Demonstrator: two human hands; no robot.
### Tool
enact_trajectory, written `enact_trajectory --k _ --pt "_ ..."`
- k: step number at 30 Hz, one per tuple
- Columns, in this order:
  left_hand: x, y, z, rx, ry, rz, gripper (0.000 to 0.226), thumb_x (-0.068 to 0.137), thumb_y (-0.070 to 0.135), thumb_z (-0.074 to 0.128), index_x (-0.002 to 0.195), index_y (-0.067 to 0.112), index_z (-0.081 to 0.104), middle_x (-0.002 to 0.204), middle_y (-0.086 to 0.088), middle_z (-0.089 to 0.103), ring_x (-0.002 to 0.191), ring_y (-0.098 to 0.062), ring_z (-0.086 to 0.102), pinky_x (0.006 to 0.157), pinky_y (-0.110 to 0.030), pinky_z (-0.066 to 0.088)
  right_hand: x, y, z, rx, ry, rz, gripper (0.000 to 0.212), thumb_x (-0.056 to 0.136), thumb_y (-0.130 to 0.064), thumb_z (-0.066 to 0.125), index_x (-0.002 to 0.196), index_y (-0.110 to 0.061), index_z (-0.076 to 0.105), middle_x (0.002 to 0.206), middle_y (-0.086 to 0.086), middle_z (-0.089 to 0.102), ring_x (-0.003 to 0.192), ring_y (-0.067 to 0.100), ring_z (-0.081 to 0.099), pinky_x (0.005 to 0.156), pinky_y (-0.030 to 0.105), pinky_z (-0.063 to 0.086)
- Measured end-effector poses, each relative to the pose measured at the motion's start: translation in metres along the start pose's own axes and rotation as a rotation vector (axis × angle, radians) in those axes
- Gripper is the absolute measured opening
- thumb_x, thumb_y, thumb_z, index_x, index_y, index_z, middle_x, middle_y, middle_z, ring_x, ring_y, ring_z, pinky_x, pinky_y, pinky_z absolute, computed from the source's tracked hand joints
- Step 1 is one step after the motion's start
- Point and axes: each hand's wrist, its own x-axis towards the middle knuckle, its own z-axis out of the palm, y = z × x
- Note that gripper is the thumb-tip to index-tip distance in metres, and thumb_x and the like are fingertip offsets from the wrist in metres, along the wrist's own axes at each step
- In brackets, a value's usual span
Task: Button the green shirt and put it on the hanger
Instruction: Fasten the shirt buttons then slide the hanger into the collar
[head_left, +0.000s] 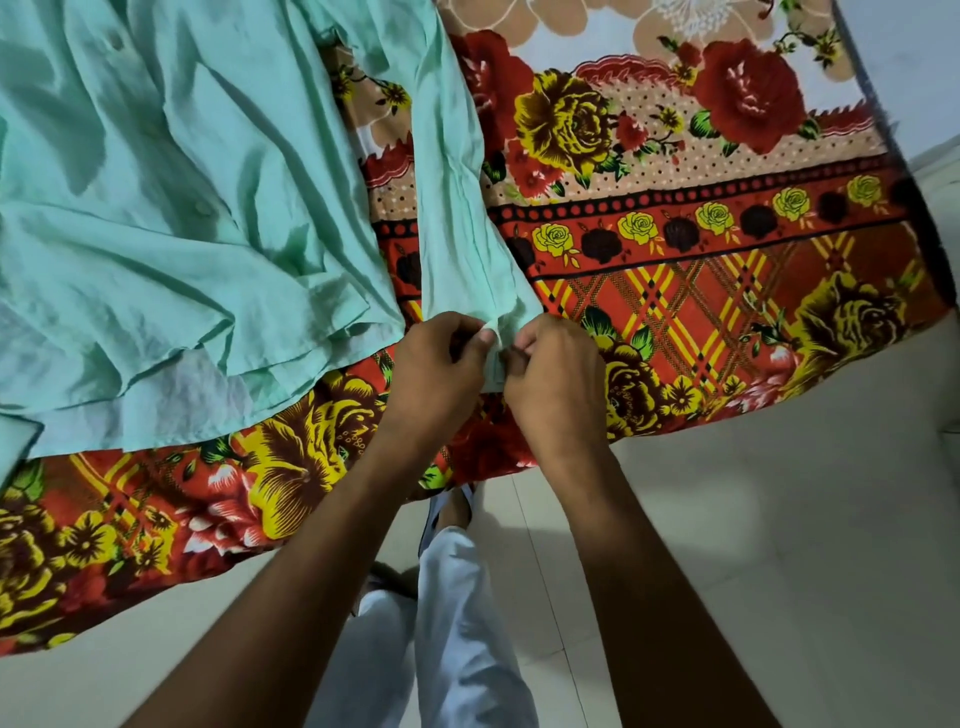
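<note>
The green shirt (156, 197) lies spread and wrinkled on a bed, filling the upper left of the head view. One long sleeve (457, 208) runs down toward me, its cuff at the bed's near edge. My left hand (441, 374) pinches the left side of the cuff, thumb on top. My right hand (556, 379) pinches the cuff's other side, fingers curled. The two hands nearly touch over the cuff opening. Buttons show on the shirt front. No hanger is in view.
A red and yellow floral bedsheet (701, 234) covers the bed and hangs over its near edge. Pale tiled floor (779, 545) lies at the lower right. My legs in light trousers (457, 623) stand close to the bed.
</note>
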Motion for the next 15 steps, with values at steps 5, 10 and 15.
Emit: enact_trajectory --k 5,10,15 --pt "-0.007 -0.001 -0.009 0.18 -0.015 0.138 0.031 0.08 0.011 0.083 0.11 0.013 0.073 0.084 0.005 0.067 0.075 -0.01 0.061 0.068 -0.013 0.049 -0.006 -0.009 -0.002 -0.125 -0.011 -0.032 0.027 0.097 -0.016 0.065 0.123 -0.008 0.063 0.119 0.012 0.062 0.108 0.031 0.064 0.085 0.039 0.054" --pt "-0.008 -0.005 -0.006 0.454 -0.068 0.369 0.034 0.081 0.0 0.069 0.114 0.006 0.069 0.092 -0.009 0.063 0.081 -0.023 0.055 0.066 -0.028 0.041 0.0 0.0 -0.002 -0.048 0.019 -0.03 0.016 0.099 -0.016 0.061 0.109 -0.009 0.07 0.104 0.009 0.067 0.095 0.026 0.065 0.075 0.031 0.047" --pt "-0.01 -0.005 -0.003 0.409 0.034 0.413 0.01 0.094 0.007 0.06 0.099 0.005 0.068 0.081 -0.005 0.06 0.069 -0.017 0.049 0.06 -0.032 0.038 0.001 0.008 -0.001 0.069 0.016 -0.036 0.014 0.095 -0.013 0.068 0.108 -0.013 0.074 0.102 0.006 0.071 0.092 0.022 0.067 0.078 0.029 0.056"
